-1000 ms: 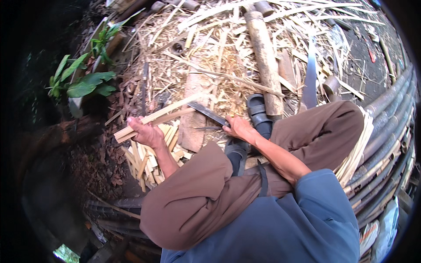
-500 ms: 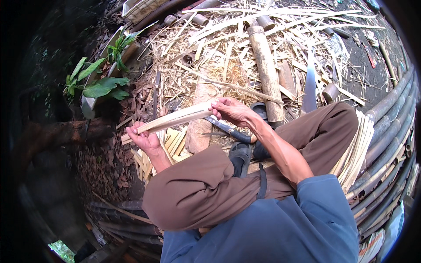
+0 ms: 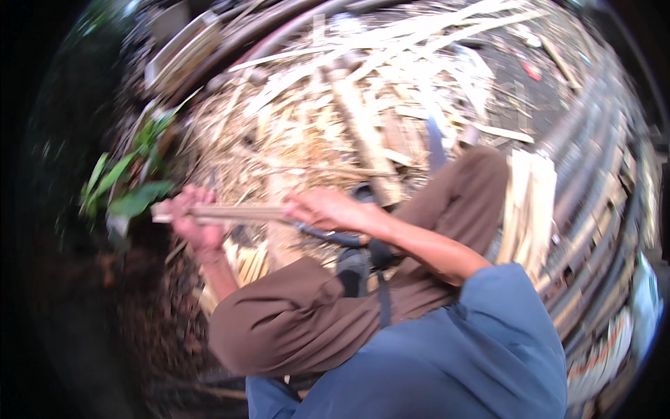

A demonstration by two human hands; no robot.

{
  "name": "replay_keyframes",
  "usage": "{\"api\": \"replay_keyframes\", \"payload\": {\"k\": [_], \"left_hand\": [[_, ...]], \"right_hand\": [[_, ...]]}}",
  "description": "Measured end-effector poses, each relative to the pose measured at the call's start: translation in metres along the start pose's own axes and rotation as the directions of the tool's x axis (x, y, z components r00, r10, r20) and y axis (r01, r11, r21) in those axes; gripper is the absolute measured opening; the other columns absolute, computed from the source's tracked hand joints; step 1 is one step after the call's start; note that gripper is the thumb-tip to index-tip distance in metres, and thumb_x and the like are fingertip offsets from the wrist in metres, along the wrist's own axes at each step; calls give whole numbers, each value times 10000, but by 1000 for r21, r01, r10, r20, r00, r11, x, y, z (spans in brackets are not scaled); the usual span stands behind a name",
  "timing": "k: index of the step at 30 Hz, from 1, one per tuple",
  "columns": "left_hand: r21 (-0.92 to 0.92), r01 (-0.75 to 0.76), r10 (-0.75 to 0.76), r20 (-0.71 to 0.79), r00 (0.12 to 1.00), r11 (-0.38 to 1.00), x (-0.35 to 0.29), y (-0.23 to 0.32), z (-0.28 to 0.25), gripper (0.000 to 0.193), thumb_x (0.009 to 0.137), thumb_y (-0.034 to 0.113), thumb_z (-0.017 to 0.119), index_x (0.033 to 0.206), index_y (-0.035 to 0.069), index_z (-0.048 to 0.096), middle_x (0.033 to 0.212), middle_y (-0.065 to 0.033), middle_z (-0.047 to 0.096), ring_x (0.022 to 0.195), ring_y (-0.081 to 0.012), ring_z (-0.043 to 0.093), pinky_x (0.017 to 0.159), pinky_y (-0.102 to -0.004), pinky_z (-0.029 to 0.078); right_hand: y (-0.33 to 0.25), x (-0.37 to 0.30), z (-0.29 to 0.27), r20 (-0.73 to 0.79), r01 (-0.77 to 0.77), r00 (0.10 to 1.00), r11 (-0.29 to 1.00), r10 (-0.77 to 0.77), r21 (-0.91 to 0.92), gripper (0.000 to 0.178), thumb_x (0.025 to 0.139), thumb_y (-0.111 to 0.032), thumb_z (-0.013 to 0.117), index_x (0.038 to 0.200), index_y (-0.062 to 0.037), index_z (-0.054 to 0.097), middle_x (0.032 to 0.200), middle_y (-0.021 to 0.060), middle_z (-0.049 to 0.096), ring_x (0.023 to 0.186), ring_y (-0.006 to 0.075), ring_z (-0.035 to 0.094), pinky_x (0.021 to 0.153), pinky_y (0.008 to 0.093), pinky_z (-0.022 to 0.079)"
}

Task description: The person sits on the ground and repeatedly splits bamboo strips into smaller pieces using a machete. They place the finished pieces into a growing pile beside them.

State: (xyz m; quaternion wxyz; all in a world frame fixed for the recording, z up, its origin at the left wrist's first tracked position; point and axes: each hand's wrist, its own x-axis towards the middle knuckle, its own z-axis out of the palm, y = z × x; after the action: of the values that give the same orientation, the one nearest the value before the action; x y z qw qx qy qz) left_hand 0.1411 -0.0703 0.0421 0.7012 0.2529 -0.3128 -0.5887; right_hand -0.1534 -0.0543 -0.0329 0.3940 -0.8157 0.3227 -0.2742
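- Left hand wraps around the bamboo strips near their left end; a short stub pokes out past it.
- Right hand is closed on the opposite end; finger detail blurred.
- Strips sit roughly level, held beyond the left knee, above a pile of cut slats.
- Step in hand, my read: two-handed handling or lining-up, not cutting.
- Dark curved tool lies just below the right hand; contact: can't tell.
- Next move likely calls for a firm left grip, ends even, right fingers free to adjust.
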Motion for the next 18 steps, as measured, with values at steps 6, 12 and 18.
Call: {"api": "replay_keyframes", "payload": {"k": [6,12,18], "left_hand": [[255,399,-437,117,892,881,27,-39,90,609,1001,583,446,1332,76,500,1274,-117,587,1109,-237,564,994,-383,447],[985,59,-781,90,618,161,44,-33,128,395,1025,323,558,1275,17,570,1105,-74,646,934,-139,603,867,-282,478],[963,-268,-854,168,492,35,46,-62,158,394,1020,319,557,1228,-13,593,967,-124,676,856,-187,625,773,-319,512]], "right_hand": [[-26,-88,-49,-266,-82,944,918,197,389,338,1056,-326,477,910,-33,558,641,67,430,578,151,472,530,381,401],[-35,-268,-178,-836,-566,273,782,475,260,323,1052,-282,444,1013,-9,613,835,161,629,729,264,594,723,382,492],[39,-488,-156,-916,-986,-59,122,397,116,392,1044,-355,464,1067,26,554,797,258,634,748,391,651,676,463,493]]}}
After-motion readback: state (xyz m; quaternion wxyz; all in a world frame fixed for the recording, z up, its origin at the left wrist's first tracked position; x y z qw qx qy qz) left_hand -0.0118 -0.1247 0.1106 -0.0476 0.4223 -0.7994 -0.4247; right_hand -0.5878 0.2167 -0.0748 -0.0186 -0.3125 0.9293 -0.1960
